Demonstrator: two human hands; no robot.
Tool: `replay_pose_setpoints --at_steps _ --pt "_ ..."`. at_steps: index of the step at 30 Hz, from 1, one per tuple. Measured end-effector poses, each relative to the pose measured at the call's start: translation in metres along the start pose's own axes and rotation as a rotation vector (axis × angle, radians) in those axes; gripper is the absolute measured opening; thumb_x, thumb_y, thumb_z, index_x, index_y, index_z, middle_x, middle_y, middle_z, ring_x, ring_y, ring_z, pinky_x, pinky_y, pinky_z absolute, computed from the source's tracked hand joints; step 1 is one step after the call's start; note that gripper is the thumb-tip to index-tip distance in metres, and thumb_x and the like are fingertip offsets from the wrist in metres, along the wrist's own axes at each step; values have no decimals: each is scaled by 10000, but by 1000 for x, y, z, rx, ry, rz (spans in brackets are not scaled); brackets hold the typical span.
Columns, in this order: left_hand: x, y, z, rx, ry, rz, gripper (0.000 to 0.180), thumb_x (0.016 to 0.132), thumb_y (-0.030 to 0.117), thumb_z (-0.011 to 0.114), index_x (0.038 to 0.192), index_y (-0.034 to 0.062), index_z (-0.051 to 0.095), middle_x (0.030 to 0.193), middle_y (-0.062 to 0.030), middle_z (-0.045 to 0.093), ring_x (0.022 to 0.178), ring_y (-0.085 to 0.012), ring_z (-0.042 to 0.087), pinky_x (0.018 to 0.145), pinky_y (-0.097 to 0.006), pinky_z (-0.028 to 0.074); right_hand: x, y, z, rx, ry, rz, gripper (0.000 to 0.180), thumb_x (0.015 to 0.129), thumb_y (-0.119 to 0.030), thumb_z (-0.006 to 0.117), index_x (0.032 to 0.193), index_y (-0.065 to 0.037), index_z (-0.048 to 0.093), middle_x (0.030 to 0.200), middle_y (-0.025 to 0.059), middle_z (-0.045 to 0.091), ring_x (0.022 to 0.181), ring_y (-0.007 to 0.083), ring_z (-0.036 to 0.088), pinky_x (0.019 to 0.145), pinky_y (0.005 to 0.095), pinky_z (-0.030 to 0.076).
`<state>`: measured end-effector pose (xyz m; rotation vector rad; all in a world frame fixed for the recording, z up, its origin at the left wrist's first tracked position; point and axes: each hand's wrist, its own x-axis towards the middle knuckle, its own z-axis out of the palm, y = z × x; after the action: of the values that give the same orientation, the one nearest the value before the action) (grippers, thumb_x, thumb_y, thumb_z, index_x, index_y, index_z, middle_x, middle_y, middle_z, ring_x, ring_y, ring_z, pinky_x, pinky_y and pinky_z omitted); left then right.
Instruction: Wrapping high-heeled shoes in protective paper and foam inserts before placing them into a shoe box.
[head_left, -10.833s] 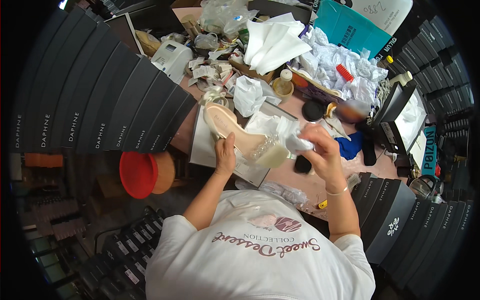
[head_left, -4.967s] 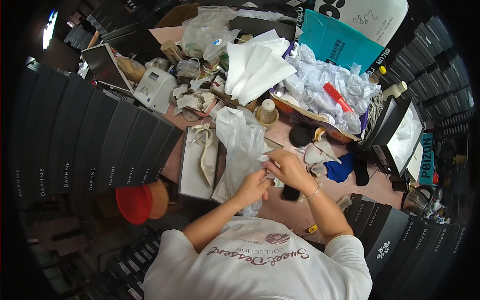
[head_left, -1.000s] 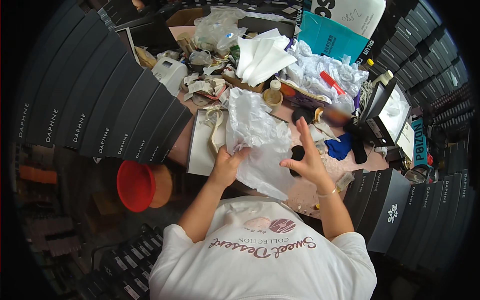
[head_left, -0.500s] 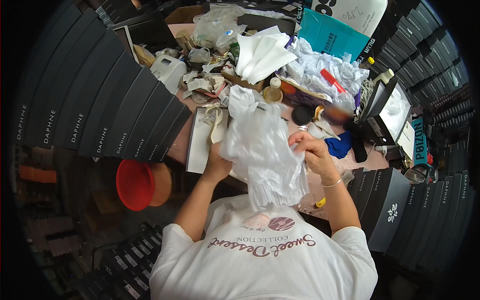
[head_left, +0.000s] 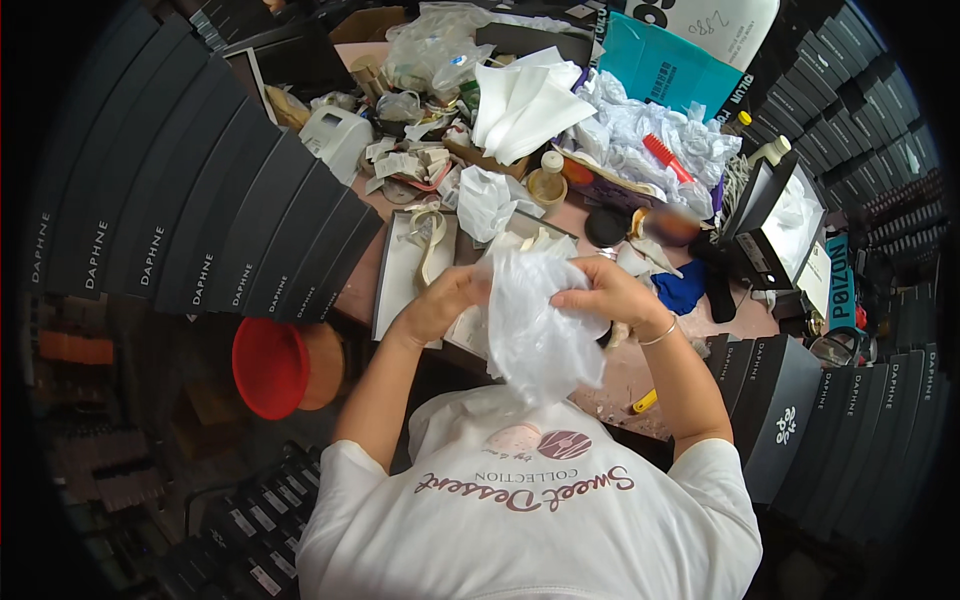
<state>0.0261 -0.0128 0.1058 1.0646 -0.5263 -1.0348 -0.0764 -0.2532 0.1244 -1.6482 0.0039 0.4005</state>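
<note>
A thin white plastic bag (head_left: 543, 330) hangs crumpled and bunched between my two hands, in front of my shirt. My left hand (head_left: 443, 302) grips its upper left side, with the fingertips partly hidden by the plastic. On the other side my right hand (head_left: 617, 298) pinches the bag between thumb and fingers. Whether anything is inside the bag, I cannot tell. Just beyond my left hand is an open shallow box (head_left: 394, 290) holding a pale strappy shoe (head_left: 434, 250). A second crumpled clear bag (head_left: 490, 203) lies behind the held one.
Stacked dark shoe boxes (head_left: 200, 190) rise at the left, and more (head_left: 765, 410) stand at the right. A red basin (head_left: 270, 367) is at lower left. Crumpled tissue paper (head_left: 640, 140), a red brush (head_left: 665, 157), a blue cloth (head_left: 682, 288) and a yellow-handled tool (head_left: 645, 402) lie on the table.
The bag has been gathered smaller and lower, uncovering the second bag and the box behind. My left hand has moved up and right; my right hand has come slightly inward.
</note>
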Motion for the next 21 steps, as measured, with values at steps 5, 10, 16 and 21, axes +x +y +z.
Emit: replay_pose_setpoints --at_steps 5,10,16,21 --pt "-8 -45 10 -351 51 116 787 861 507 614 1398 16 316 1357 -97 456 1203 -202 475 1032 -361 348 12 6 15 -592 302 -211 197 778 -100 684 913 18 603 760 166 629 645 256 595 612 336 454" --pt "-7 -68 20 376 274 59 571 814 219 743 1284 33 476 1206 -76 556 1100 -166 535 937 -321 441 5 17 42 -672 445 -296 224 733 -58 669 943 -11 605 766 190 587 701 370 590 622 394 460" --pt "-13 -85 -6 -178 389 -230 355 859 129 655 1183 20 556 1051 -58 630 889 -170 631 730 -293 531 -8 21 51 -939 197 -421 565 757 -46 592 1305 -160 513 798 114 541 605 296 585 540 373 477" --pt "-24 -81 -14 -573 171 -236 467 879 263 584 1270 22 498 1179 -117 602 1074 -246 596 920 -397 483 -11 33 50 -1277 126 -454 611 773 -100 555 1366 -220 472 783 77 486 535 196 569 446 322 452"
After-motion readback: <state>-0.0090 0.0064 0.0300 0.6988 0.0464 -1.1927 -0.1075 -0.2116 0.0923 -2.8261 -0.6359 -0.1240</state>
